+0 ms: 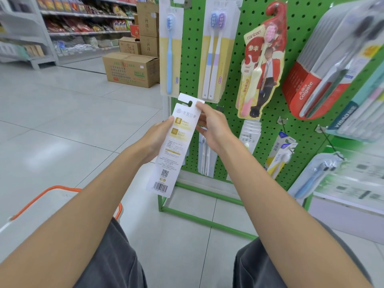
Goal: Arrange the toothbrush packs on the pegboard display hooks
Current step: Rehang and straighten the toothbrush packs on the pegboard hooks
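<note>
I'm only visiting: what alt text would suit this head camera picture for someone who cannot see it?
A person's left hand and right hand hold a white toothbrush pack, printed back facing the camera, before a green pegboard. The left grips its side; the right pinches its hang tab. Other toothbrush packs hang on it.

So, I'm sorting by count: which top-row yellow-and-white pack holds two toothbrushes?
The twin pack second from the left, blue and purple heads side by side; the single pack left of it holds one blue brush.
</note>
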`<state>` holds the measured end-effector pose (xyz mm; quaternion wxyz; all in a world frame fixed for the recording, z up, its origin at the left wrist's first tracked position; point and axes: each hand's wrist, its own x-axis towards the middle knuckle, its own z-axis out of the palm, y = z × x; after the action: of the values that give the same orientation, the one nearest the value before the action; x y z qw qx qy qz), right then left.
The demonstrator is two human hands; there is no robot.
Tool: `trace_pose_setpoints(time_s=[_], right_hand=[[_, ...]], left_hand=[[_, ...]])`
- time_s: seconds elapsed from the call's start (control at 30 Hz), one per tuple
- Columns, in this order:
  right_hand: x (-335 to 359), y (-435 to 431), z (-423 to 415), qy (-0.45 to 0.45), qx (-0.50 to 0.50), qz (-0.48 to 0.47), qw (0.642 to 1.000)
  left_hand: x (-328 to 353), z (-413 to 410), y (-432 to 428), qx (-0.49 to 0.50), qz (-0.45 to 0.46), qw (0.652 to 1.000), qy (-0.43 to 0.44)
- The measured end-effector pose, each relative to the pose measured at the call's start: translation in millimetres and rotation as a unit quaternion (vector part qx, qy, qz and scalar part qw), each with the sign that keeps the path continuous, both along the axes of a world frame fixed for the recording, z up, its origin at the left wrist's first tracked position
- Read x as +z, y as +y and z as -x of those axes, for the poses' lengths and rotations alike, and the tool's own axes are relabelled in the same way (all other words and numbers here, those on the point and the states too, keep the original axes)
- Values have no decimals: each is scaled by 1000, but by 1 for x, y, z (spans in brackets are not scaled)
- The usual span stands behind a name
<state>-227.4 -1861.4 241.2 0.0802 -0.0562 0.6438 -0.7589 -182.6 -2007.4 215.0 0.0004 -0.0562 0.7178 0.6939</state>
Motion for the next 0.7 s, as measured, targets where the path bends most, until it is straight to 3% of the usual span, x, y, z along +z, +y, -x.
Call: trace_pose_setpoints(time_s=[0.17,0.37,0.47,0.7], right_hand=[[1,-9,-2,-25,-14,29,999],[-2,-13,-4,137,-123,-154,971],[-3,-17,-7,160,-93,-188,965],[-5,-17,-7,128,-11,-168,977]], left_hand=[[1,-2,-3,-1,3,1000,-5],[-2,-2,-7,-2,2,1000,15],[-2,-3,-8,-30,-4,999,37],[-3,-4,-7,-52,29,996,65]])
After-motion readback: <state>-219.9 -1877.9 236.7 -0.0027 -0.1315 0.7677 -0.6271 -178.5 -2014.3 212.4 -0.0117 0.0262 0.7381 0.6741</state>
